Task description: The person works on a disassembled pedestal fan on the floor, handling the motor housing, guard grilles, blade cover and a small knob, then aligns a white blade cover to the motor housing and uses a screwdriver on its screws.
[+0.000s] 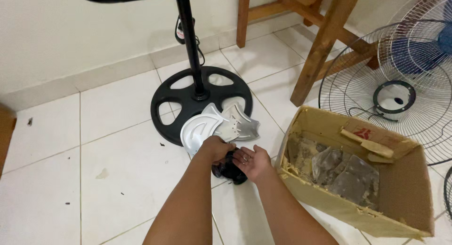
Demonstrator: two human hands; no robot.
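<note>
over white tile | both hands: left hand (214,148), right hand (254,162) grip curved silver fan blade (214,125)

The white tiled floor (108,146) carried a black round fan base (188,104); a torn cardboard box (405,188) and wire fan guard (376,85) lay alongside; wooden legs (320,52) stood behind.
</note>
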